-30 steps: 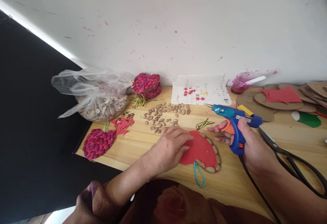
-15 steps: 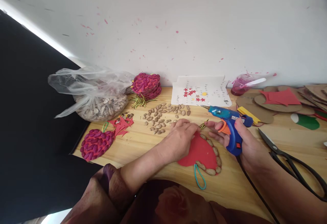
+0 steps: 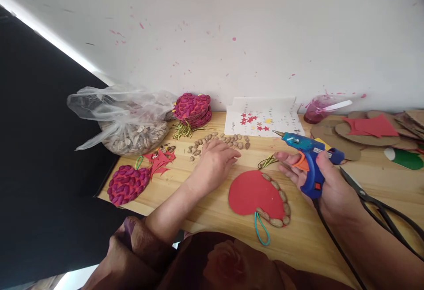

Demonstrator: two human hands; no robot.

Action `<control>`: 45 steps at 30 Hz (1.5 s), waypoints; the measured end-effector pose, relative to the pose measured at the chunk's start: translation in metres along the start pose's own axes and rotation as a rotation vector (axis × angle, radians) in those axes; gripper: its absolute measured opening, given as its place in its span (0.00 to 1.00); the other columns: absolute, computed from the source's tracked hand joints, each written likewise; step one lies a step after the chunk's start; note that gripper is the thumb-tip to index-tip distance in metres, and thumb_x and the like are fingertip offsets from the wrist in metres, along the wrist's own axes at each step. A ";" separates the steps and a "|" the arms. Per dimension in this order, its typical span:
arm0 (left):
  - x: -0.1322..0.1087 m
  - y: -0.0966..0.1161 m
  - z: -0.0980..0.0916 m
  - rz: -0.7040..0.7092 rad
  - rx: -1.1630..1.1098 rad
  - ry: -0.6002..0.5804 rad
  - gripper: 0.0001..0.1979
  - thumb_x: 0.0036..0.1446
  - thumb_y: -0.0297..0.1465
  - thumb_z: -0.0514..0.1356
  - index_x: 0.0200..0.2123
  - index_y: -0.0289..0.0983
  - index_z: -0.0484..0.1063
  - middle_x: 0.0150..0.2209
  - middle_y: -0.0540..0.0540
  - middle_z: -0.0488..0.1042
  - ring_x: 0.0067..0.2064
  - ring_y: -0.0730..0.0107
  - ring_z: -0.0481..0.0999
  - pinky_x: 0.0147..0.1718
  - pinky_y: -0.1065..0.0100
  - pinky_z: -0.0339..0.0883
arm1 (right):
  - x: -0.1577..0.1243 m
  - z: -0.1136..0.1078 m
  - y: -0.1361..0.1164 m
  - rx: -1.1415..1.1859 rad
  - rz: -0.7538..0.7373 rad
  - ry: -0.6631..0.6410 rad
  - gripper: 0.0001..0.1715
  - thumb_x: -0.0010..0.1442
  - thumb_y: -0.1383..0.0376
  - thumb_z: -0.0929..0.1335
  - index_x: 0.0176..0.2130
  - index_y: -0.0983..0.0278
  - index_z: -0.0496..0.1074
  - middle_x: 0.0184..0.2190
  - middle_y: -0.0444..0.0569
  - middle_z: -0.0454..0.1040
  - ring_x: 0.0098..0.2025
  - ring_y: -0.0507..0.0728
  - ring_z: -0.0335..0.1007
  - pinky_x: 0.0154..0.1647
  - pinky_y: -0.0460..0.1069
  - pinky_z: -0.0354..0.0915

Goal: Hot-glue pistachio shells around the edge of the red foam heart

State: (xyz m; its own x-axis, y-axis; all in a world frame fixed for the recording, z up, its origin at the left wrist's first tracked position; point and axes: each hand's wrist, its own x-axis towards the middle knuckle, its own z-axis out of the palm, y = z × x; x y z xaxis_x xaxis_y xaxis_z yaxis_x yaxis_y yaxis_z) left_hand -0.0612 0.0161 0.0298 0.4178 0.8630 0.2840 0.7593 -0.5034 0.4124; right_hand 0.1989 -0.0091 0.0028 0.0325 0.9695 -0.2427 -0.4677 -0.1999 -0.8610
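My right hand (image 3: 326, 186) is wrapped loosely round a blue hot glue gun (image 3: 311, 166) with an orange trigger, its metal nozzle pointing left above the table. Below lies a red heart (image 3: 251, 193) with peanuts (image 3: 284, 196) lining its right edge. A turquoise loop (image 3: 262, 230) comes off its notch, and a yellow-green and dark tuft (image 3: 267, 161) is at its tip. My left hand (image 3: 217, 162) hovers over loose unshelled peanuts (image 3: 228, 140), fingers stretched out and bent downward. No object shows in it; the hand hides part of the pile.
Left stand a plastic bag of peanut shells (image 3: 135, 135), a purple-studded heart (image 3: 128, 184) and red scraps (image 3: 161, 162). Behind are stacked purple pieces (image 3: 192, 109) and paper with stars (image 3: 265, 115). Right are a stained cup (image 3: 318, 109), cardboard pieces (image 3: 347, 142) and black scissors (image 3: 374, 201).
My left hand has left the heart's edge and moved left to the loose peanuts, uncovering the heart's left side. My right hand with the glue gun has shifted slightly right.
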 end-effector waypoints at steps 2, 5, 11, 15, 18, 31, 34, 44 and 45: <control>0.003 0.004 0.006 0.036 0.024 -0.046 0.09 0.65 0.27 0.58 0.40 0.39 0.80 0.38 0.44 0.78 0.47 0.59 0.71 0.51 0.55 0.62 | -0.001 0.001 -0.001 -0.007 0.026 -0.020 0.26 0.62 0.43 0.65 0.32 0.59 0.78 0.41 0.51 0.81 0.60 0.63 0.70 0.56 0.52 0.71; 0.011 0.011 0.016 0.083 0.046 -0.111 0.11 0.64 0.26 0.57 0.41 0.39 0.81 0.38 0.44 0.77 0.48 0.58 0.68 0.50 0.55 0.60 | -0.003 0.003 -0.001 -0.015 0.072 -0.061 0.28 0.61 0.41 0.64 0.33 0.59 0.80 0.42 0.54 0.82 0.57 0.65 0.73 0.55 0.57 0.72; 0.031 0.017 0.033 0.106 0.074 -0.176 0.09 0.64 0.28 0.58 0.38 0.39 0.80 0.38 0.43 0.75 0.48 0.56 0.67 0.50 0.54 0.58 | -0.002 0.006 0.001 0.002 0.080 -0.082 0.24 0.63 0.45 0.66 0.32 0.58 0.79 0.41 0.50 0.80 0.61 0.63 0.68 0.56 0.54 0.72; 0.038 0.019 0.040 0.077 0.067 -0.178 0.07 0.63 0.30 0.60 0.37 0.40 0.80 0.38 0.44 0.76 0.49 0.56 0.67 0.48 0.54 0.57 | 0.000 0.003 0.003 0.014 0.083 -0.064 0.22 0.64 0.46 0.65 0.36 0.57 0.80 0.40 0.48 0.80 0.62 0.62 0.67 0.54 0.52 0.73; 0.039 0.020 0.044 0.081 0.063 -0.168 0.08 0.64 0.30 0.60 0.36 0.41 0.79 0.37 0.44 0.76 0.49 0.57 0.66 0.47 0.54 0.56 | 0.000 0.002 0.003 0.015 0.088 -0.068 0.21 0.65 0.46 0.65 0.36 0.57 0.79 0.40 0.48 0.79 0.62 0.63 0.67 0.54 0.51 0.73; 0.037 0.017 0.045 0.097 0.065 -0.141 0.09 0.64 0.29 0.60 0.33 0.40 0.79 0.35 0.48 0.79 0.46 0.61 0.69 0.48 0.55 0.52 | -0.001 0.005 0.001 0.006 0.103 -0.066 0.26 0.63 0.45 0.65 0.33 0.60 0.80 0.41 0.51 0.81 0.59 0.65 0.71 0.54 0.54 0.73; 0.037 0.016 0.045 0.117 0.088 -0.128 0.09 0.65 0.28 0.59 0.32 0.40 0.78 0.34 0.48 0.79 0.45 0.61 0.69 0.46 0.55 0.52 | -0.001 0.004 0.001 0.014 0.106 -0.063 0.25 0.63 0.44 0.65 0.34 0.59 0.81 0.42 0.51 0.82 0.58 0.65 0.71 0.55 0.56 0.72; 0.038 0.018 0.055 0.098 0.160 -0.087 0.09 0.64 0.26 0.57 0.34 0.37 0.76 0.35 0.45 0.78 0.44 0.60 0.72 0.46 0.55 0.55 | -0.001 0.004 0.001 0.031 0.116 -0.075 0.25 0.62 0.44 0.66 0.30 0.58 0.79 0.43 0.51 0.81 0.61 0.64 0.69 0.58 0.55 0.70; 0.038 0.016 0.054 0.091 0.141 -0.093 0.09 0.64 0.26 0.57 0.35 0.37 0.76 0.36 0.45 0.78 0.44 0.60 0.72 0.47 0.55 0.55 | -0.001 0.003 0.001 0.033 0.114 -0.074 0.25 0.63 0.44 0.66 0.30 0.59 0.79 0.43 0.50 0.81 0.61 0.64 0.68 0.57 0.54 0.70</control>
State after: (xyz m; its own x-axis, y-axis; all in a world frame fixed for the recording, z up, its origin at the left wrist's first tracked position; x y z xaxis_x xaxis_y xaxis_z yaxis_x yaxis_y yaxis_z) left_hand -0.0057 0.0431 0.0003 0.5275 0.8177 0.2305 0.7757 -0.5742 0.2618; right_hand 0.1958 -0.0096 0.0034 -0.0874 0.9488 -0.3036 -0.4932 -0.3060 -0.8143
